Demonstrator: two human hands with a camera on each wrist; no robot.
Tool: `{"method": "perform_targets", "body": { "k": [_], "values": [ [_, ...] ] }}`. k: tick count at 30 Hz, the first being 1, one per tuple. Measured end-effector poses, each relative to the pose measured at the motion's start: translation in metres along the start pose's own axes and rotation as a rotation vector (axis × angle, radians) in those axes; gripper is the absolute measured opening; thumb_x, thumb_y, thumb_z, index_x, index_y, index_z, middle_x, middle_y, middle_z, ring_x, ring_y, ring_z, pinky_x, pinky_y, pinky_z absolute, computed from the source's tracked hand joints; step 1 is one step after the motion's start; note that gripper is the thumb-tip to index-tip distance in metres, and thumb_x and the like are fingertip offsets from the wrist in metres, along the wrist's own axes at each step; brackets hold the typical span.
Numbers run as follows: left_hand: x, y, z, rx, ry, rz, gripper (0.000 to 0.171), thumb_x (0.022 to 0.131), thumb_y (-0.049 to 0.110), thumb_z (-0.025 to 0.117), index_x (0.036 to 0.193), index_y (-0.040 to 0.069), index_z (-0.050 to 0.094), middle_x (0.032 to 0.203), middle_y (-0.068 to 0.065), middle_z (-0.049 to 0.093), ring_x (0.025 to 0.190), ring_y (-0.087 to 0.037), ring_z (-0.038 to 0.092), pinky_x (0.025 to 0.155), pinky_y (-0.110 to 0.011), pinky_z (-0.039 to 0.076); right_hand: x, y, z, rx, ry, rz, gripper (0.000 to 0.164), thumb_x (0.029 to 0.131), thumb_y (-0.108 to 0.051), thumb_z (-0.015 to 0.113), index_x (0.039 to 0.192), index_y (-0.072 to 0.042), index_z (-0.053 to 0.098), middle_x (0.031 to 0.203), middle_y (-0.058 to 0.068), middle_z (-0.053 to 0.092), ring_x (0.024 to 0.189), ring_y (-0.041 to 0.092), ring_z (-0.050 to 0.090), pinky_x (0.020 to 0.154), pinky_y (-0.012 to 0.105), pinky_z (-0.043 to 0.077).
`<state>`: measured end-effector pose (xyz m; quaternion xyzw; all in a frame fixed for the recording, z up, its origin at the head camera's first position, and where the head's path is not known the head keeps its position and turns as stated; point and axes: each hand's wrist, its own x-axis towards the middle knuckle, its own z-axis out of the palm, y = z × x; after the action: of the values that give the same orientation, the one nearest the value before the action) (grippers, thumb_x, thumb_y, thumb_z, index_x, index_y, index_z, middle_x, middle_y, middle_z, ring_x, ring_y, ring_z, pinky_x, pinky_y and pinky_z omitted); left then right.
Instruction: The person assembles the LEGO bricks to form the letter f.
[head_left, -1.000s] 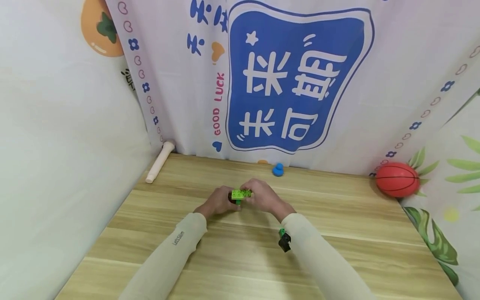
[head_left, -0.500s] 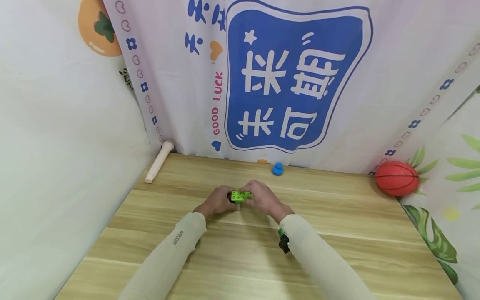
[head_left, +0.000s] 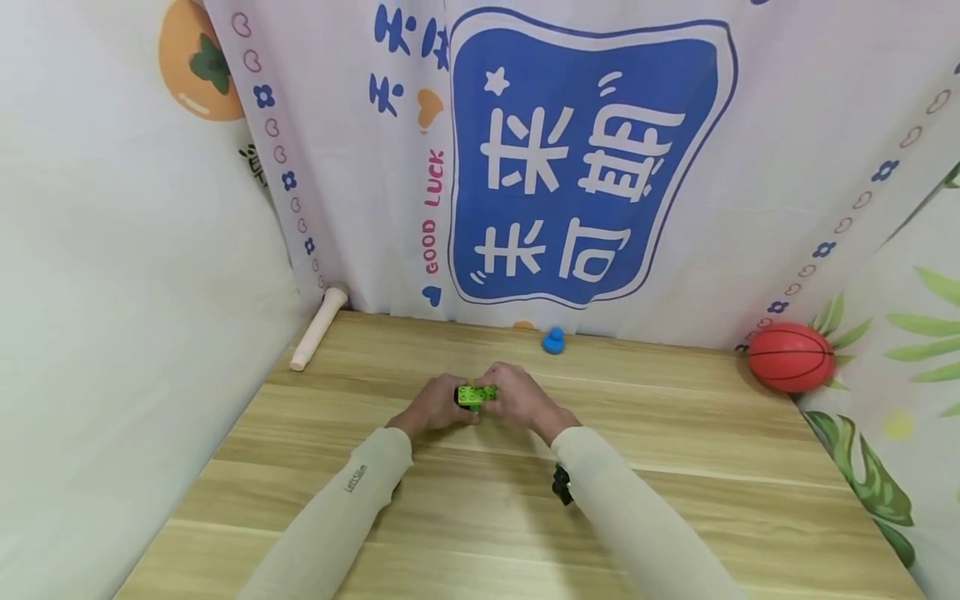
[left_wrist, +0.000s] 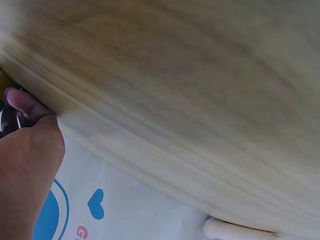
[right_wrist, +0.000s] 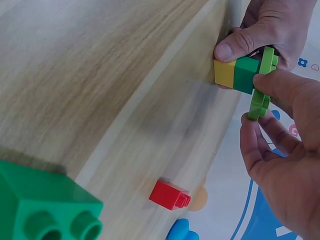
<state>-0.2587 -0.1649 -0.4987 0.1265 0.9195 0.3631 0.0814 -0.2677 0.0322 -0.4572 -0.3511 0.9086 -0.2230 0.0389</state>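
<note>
Over the middle of the wooden table (head_left: 480, 525), both hands meet around a small brick stack. My left hand (head_left: 437, 402) grips the stack's yellow brick (right_wrist: 224, 73) and dark green brick (right_wrist: 245, 75), its thumb along the yellow one in the right wrist view. A light green studded brick (head_left: 476, 395), long and thin, lies across the stack's end. My right hand (head_left: 519, 396) pinches this long brick between thumb and fingers. Only part of the left hand's grip shows in the left wrist view, at its left edge.
A red brick (right_wrist: 169, 195) and a blue knobbed object (head_left: 553, 340) are near the back edge. A large green brick (right_wrist: 45, 205) stands close to the right wrist camera. A pale tube (head_left: 319, 329) lies back left; a red ball (head_left: 791, 358) sits back right.
Both hands stay together at the stack with only slight movement. The right forearm has shifted a little left, and the green brick beside its sleeve is now nearly hidden in the head view.
</note>
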Motion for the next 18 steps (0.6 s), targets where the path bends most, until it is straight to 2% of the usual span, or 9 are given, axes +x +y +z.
{"method": "perform_targets", "body": {
  "k": [18],
  "values": [
    [0.0007,0.0034,0.0010,0.027,-0.008,0.008,0.027,0.083,0.021,0.095,0.094,0.010,0.072,0.089,0.000,0.072,0.083,-0.012,0.061,0.078,-0.028,0.050,-0.0038,0.0021,-0.0045,-0.013,-0.020,0.006,0.035,0.092,-0.008,0.085,0.126,-0.010,0.080,0.114,0.009,0.076,0.102,0.019,0.067,0.089,0.037,0.058]
  ]
}}
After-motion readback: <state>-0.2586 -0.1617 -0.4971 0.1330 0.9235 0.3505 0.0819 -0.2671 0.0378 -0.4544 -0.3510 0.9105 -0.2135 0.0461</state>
